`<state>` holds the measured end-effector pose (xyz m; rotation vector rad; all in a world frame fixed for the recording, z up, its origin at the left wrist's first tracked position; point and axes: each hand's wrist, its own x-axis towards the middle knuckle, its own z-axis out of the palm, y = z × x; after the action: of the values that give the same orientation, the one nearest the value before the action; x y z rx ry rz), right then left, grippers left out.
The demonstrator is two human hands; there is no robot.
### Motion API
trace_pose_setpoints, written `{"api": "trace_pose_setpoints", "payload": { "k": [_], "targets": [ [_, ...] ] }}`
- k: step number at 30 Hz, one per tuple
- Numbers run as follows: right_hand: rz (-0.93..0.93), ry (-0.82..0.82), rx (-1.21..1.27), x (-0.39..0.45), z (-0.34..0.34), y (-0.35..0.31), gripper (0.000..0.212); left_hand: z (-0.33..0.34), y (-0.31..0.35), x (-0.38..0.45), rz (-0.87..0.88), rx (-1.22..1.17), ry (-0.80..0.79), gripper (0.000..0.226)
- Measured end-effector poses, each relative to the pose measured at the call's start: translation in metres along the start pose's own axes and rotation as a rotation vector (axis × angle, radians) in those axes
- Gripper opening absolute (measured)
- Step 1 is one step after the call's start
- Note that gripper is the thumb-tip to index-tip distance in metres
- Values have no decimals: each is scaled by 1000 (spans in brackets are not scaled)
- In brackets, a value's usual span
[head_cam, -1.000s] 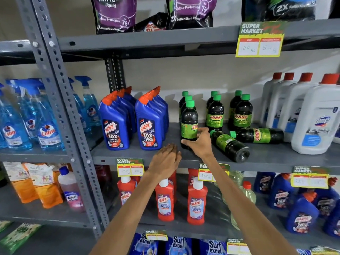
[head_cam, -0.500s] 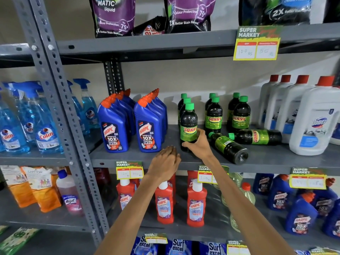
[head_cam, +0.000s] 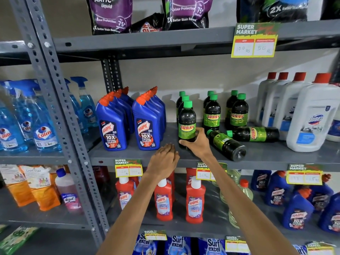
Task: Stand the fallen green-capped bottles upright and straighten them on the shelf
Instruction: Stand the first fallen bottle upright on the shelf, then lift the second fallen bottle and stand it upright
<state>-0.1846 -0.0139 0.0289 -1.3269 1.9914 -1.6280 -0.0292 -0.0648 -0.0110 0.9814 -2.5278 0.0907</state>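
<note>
Squaring up the front bottle

The right hand (head_cam: pixel 196 144) grips the upright bottle (head_cam: pixel 187 125) low; turn it gently, label forward. The left hand (head_cam: pixel 163 159) rests loose and empty on the shelf (head_cam: pixel 266 155).

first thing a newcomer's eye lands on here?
Probably the two fallen Sunny bottles, one lying diagonally at mid-shelf, the other lying sideways behind it, among upright ones. Next, the right hand wrapped around the base of the front upright Sunny bottle, with the left hand resting on the shelf edge.
</note>
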Motion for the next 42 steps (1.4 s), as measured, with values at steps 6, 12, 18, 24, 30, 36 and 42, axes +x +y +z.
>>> {"api": "trace_pose_setpoints", "payload": {
  "k": [6, 12, 18, 24, 30, 36, 42],
  "targets": [
    [21, -31, -26, -7, -4, -6, 91, 0, 0, -1, -6, -9, 16, 51],
    [-247, 66, -261, -40, -47, -15, 63, 4, -1, 0, -25, -57, 18, 52],
    [-85, 78, -592, -4, -135, -13, 61, 7, 0, 1, -29, -60, 29, 50],
    [320, -395, -646, 7, -141, -2, 109, 6, 3, 2, -59, -31, 15, 51],
    [295, -296, -418, 7, -142, 15, 64, 7, 4, 1, -56, -9, 21, 51],
    [170, -168, 94, -10, -149, 22, 25, 9, 4, 4, -51, 16, 39, 50],
    [-8, -175, 320, 1, -141, 18, 43, 8, 5, 2, -59, 15, 41, 54]
  ]
}}
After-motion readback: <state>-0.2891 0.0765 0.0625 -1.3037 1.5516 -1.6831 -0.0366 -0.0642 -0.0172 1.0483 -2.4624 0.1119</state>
